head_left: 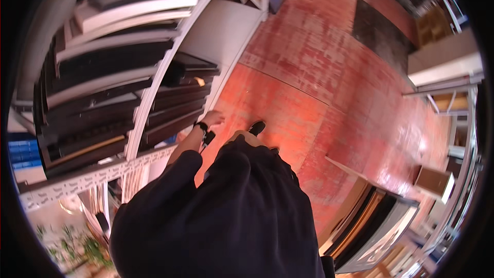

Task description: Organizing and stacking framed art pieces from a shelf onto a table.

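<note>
My left hand [214, 118] hangs low beside my body, its fingers loosely stretched and somewhat blurred, with nothing visible in them. A black band [201, 125] circles that wrist. Just below it shows a small dark object [208, 139] that I cannot make out. Nearest to the hand is a white-framed rack [154, 90] with dark and pale flat panels [118, 72] stacked in it. My right hand is out of the picture. Beneath me, one dark shoe [257, 127] stands on the worn red floor [278, 98].
Several framed panels [360, 221] lean together at the lower right. A cardboard box [435, 183] sits beyond them, near shelving along the right rim. A dark patch [383, 33] marks the floor at the upper right. Green plants [85, 247] show at the lower left.
</note>
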{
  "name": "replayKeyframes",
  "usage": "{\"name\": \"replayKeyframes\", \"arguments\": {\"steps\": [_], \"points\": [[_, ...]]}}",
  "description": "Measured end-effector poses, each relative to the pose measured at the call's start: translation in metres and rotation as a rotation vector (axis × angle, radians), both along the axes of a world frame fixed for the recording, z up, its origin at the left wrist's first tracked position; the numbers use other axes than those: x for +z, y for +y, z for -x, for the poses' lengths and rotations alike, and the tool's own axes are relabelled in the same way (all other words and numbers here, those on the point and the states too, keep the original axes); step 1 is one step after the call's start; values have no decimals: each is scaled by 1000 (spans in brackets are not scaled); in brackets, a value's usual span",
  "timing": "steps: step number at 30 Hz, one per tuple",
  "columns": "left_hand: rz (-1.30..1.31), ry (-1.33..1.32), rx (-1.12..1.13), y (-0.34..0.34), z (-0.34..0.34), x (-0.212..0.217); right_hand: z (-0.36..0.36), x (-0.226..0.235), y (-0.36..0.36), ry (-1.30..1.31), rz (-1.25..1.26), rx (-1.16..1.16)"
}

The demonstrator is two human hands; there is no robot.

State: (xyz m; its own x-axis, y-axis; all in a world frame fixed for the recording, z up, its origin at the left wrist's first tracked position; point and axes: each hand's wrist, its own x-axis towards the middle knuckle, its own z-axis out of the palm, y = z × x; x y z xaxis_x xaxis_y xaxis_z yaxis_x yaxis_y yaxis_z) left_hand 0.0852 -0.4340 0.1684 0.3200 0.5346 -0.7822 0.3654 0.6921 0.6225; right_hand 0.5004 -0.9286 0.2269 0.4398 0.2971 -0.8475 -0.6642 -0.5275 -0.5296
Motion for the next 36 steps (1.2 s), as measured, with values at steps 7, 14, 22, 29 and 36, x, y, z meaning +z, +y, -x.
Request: {"name": "replayKeyframes", "arguments": {"steps": [7,14,22,29,36], "points": [[-14,107,639,50,42,-15,3,-20,-21,62,112,-41],[-1034,1000,58,148,21,-1,55,-19,-67,84,234,-271],[-563,1410,14,251,55,-67,65,114,36,-57,385,-56],[-230,1356,69,281,53,-85,134,144,-17,96,555,-168],[-400,1311,329,283,60,-121,161,155,2,220,636,-158]]}}
